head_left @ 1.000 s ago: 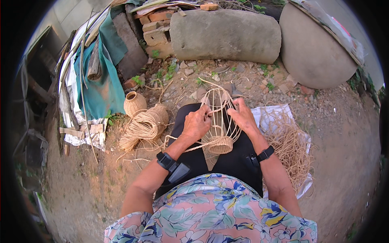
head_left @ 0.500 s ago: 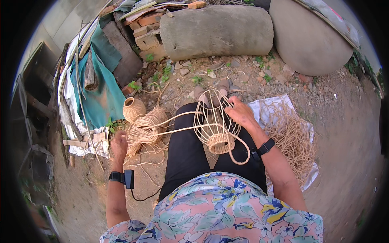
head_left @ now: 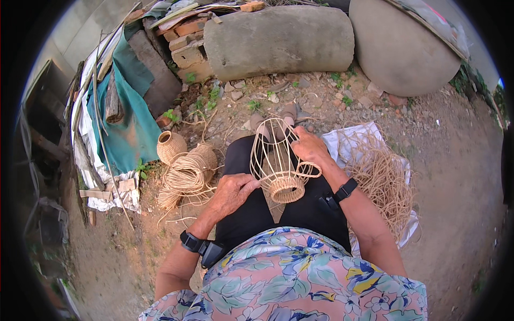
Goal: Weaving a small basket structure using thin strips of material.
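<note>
Right grip (head_left: 309, 145) on basket (head_left: 278, 173), long axis outward, woven end (head_left: 274, 188) nearest torso (head_left: 289, 270)

Room for your left hand (head_left: 233, 193) above your left thigh (head_left: 237, 158), between two obstacles, rope coil (head_left: 187, 174) and basket frame (head_left: 288, 183).

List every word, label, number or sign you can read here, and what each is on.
Nothing legible.
Basket frame in the right hand: no text visible.
Plastic sheet, upper right: reddish marking, too blurred to read.
Black device beside the right wristband: possible tiny mark, too small to read.
</note>
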A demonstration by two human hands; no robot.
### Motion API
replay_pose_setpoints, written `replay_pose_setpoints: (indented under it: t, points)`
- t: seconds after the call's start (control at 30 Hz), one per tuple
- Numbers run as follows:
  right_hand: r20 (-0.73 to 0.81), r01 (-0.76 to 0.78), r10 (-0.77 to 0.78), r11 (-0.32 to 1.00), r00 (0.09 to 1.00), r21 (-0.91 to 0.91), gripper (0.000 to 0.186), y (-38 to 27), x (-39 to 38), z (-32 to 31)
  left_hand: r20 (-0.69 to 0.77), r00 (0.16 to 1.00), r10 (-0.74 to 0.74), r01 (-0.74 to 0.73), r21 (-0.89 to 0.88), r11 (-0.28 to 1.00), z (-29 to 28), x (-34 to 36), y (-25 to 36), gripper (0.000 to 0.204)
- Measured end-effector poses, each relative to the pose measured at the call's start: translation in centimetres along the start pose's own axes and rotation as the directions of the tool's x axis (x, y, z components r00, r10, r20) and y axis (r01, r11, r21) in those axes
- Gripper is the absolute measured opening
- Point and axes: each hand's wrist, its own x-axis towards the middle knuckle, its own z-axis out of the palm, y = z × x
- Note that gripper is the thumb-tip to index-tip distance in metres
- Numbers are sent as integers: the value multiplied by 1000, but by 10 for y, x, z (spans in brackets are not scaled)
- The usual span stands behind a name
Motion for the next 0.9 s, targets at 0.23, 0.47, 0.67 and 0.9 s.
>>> replay_pose_setpoints:
  t: [0.23,0.47,0.67,0.9]
  points:
    - [-102,61,-61,998,993,2,44,12,2,4,-54,862,-504,499,-84,862,-58,-104,-105,31]
    - [-113,84,-83,996,990,3,42,17,5,7,-78,737,-671,673,-9,740,-60,-101,-91,23]
    - [8,-48,52,850,999,524,41,48,15,6,-290,909,-299,352,150,924,-56,-52,-25,22]
    - [-19,0,11,886,1000,463,40,48,13,15,148,849,-506,507,-497,704,-4,-10,12,35]
